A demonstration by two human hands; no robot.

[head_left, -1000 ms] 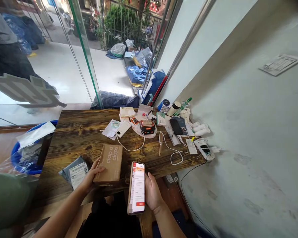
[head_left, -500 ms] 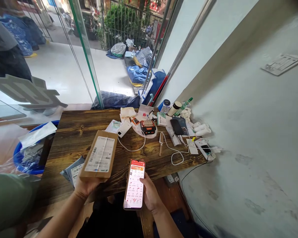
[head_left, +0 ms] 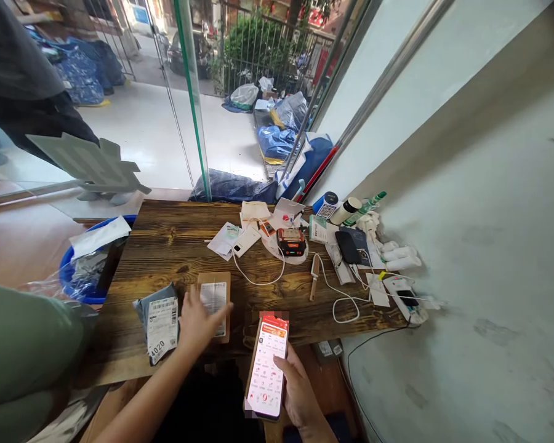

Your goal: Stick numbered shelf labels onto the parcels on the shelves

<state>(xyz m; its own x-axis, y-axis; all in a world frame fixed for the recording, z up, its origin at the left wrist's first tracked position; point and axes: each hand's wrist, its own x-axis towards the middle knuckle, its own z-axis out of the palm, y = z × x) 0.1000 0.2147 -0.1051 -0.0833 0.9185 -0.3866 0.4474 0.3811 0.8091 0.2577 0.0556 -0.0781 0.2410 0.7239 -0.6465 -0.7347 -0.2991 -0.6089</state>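
A brown cardboard box (head_left: 215,298) with a white shipping label lies flat on the wooden table (head_left: 170,246). My left hand (head_left: 197,321) is over its left side with the fingers spread; whether they touch the box I cannot tell. Just left of that hand rests a grey plastic mailer (head_left: 161,326) with a label reading 4020. Held low at the table's front edge is a smartphone (head_left: 268,369) with a lit red and white screen. My right hand (head_left: 297,381) is closed around its right side, the thumb over the screen.
Farther back are a white power bank (head_left: 246,242) with a cable, a black-orange device (head_left: 291,242) and a brown-handled tool (head_left: 314,277). Bottles (head_left: 346,211) and a black phone (head_left: 347,247) crowd the wall side. A blue bin (head_left: 67,271) stands left. Someone's green-clad part (head_left: 28,338) is close by.
The cardboard box has gone from my raised left hand down onto the table, and that hand has let go of it. My right hand still holds the smartphone. The view has shifted left.
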